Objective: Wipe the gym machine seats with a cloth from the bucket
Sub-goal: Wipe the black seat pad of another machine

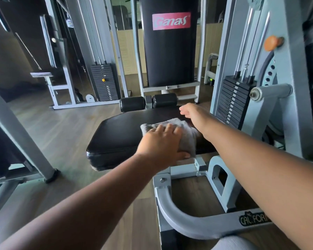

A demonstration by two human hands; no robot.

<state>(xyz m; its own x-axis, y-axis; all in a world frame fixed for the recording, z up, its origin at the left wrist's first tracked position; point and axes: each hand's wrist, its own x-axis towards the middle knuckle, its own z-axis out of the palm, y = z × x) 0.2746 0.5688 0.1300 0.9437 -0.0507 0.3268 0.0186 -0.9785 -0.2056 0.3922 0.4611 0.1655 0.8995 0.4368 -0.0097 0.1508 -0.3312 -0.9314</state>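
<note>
A black padded seat [119, 134] of a grey gym machine lies in the middle of the head view. A grey cloth [186, 136] is spread on the seat's right part and hangs over its near edge. My left hand [161, 141] presses flat on the cloth, fingers straight, thumb at the seat's near edge. My right hand [193, 112] hovers just beyond the cloth near the seat's far right corner, fingers relaxed and holding nothing. No bucket is in view.
Two black roller pads [148, 103] sit behind the seat, under a tall black back pad [170, 51]. A weight stack [231, 101] and grey frame stand close on the right. A curved grey base bar [188, 219] lies below. Another machine's frame [16, 134] stands left, on wood floor.
</note>
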